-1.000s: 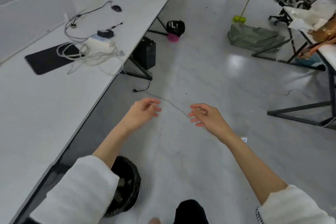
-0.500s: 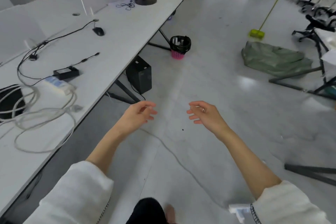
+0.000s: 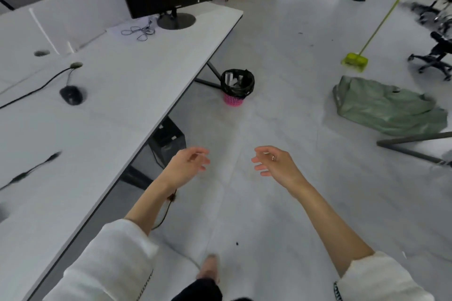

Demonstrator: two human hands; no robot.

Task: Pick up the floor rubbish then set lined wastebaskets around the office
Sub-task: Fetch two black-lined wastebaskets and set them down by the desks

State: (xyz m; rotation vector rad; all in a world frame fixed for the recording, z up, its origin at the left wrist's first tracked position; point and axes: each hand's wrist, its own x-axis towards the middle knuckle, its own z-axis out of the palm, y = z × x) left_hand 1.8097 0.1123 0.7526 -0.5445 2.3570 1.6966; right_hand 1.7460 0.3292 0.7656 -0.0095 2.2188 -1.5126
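Both hands are held out over the floor (image 3: 281,80) with nothing in them: the left hand (image 3: 187,165) and the right hand (image 3: 275,164) each show loosely curled, parted fingers (image 3: 260,166) closed on no object. The lined wastebasket (image 3: 236,87), a pink basket with a black liner already holding some rubbish, stands upright on the floor well ahead of the hands, just beside the far leg of the bench (image 3: 137,85). It lies almost midway between the two hands, so neither is clearly nearer, and any approach would probably run straight forward.
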